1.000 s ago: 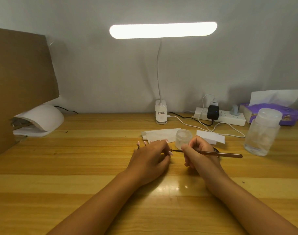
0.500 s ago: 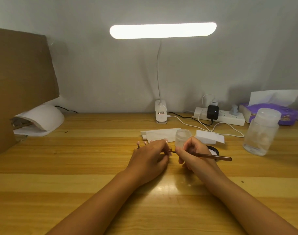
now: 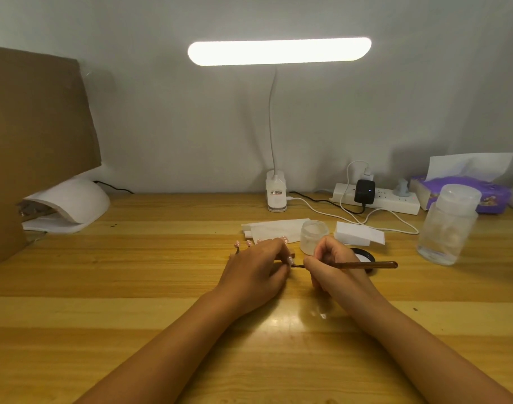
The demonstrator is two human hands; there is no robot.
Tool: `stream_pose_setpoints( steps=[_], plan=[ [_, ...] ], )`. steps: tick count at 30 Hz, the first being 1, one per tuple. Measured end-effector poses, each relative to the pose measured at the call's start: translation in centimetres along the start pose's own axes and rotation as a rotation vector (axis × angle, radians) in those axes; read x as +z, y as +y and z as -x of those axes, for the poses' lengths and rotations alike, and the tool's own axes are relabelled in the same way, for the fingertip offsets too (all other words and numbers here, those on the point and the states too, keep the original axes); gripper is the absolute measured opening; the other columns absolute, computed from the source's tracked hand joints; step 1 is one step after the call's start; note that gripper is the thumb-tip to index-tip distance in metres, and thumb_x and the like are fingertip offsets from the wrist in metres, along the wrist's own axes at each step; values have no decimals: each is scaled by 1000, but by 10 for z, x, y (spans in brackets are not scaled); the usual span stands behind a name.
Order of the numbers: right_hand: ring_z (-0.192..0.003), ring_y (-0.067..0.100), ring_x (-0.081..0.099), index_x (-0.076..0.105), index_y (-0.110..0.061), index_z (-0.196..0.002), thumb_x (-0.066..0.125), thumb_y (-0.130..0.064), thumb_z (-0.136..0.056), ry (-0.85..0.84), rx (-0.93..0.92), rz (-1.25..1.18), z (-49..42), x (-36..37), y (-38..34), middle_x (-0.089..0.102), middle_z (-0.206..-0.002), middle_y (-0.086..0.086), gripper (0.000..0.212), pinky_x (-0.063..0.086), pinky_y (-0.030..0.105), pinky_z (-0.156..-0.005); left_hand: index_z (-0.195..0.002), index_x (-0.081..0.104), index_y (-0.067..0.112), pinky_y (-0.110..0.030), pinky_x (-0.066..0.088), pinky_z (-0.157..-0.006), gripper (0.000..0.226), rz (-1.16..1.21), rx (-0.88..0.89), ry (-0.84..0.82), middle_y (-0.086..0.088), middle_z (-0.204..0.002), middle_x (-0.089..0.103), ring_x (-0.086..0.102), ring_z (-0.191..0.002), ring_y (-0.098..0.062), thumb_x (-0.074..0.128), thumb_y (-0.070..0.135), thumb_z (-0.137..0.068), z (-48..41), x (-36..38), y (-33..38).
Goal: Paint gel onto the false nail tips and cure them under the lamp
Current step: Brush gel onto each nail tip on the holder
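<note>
Left hand (image 3: 255,269) is mid-table, knuckles up, fingers curled in. It pinches one pink nail tip (image 3: 290,260) at its right edge; what the tip is mounted on I cannot tell, the fingers cover it.

Right hand (image 3: 334,266) is just right of it, curled round the brush (image 3: 366,265) in a pen-like grip. The handle runs out to the right, roughly level, and the dark bristle end points left and sits right at the held nail tip. Whether it touches is too small to call.

A row of nail tips (image 3: 248,243), also pink, stands just beyond the left hand, partly hidden by it.

A frosted jar (image 3: 314,236) stands just past the right hand's knuckles, and a black lid (image 3: 363,253) lies flat to its right, behind the brush handle. Folded white paper (image 3: 272,227) lies beyond the nail tips, with a white block (image 3: 358,236) right of the jar.

The curing lamp (image 3: 74,199), a white dome, is far left on the table (image 3: 132,272), well apart from the hands, with brown cardboard (image 3: 30,141) standing beside it.

The desk lamp (image 3: 278,52) is lit, with its base at the far edge in the middle. On the far right are a power strip (image 3: 395,204) with plugs in it, a purple tissue pack (image 3: 494,193) and a clear capped bottle (image 3: 447,225).
</note>
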State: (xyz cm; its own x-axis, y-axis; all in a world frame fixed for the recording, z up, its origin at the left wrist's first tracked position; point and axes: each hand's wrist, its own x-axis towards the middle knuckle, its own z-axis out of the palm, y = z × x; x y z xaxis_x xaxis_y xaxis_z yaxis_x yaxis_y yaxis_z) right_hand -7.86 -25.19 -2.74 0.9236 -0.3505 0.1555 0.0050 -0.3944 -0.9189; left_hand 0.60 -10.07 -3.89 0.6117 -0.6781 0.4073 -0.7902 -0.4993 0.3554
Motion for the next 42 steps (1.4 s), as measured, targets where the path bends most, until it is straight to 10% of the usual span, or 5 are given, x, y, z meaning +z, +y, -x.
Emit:
stream_pose_setpoints(
  steps=[29, 42],
  plan=[
    [-53, 1, 60, 55, -8, -91, 63, -23, -93, 1, -45, -94, 2, -3, 1, 67, -62, -2, 17, 44, 13, -49, -90, 49, 39, -16, 29, -60, 17, 89, -30, -9, 20, -95, 60, 47, -68, 11, 62, 28, -91, -1, 1, -3],
    [-62, 14, 58, 55, -9, -89, 66, -15, -88, -27, -63, 12, 1, -1, 0, 64, -71, 12, 13, 50, 36, -61, -93, 54, 34, -14, 28, -60, 11, 79, -28, -4, 15, -101, 65, 46, -68, 10, 63, 28, -91, -2, 1, -4]
  ],
)
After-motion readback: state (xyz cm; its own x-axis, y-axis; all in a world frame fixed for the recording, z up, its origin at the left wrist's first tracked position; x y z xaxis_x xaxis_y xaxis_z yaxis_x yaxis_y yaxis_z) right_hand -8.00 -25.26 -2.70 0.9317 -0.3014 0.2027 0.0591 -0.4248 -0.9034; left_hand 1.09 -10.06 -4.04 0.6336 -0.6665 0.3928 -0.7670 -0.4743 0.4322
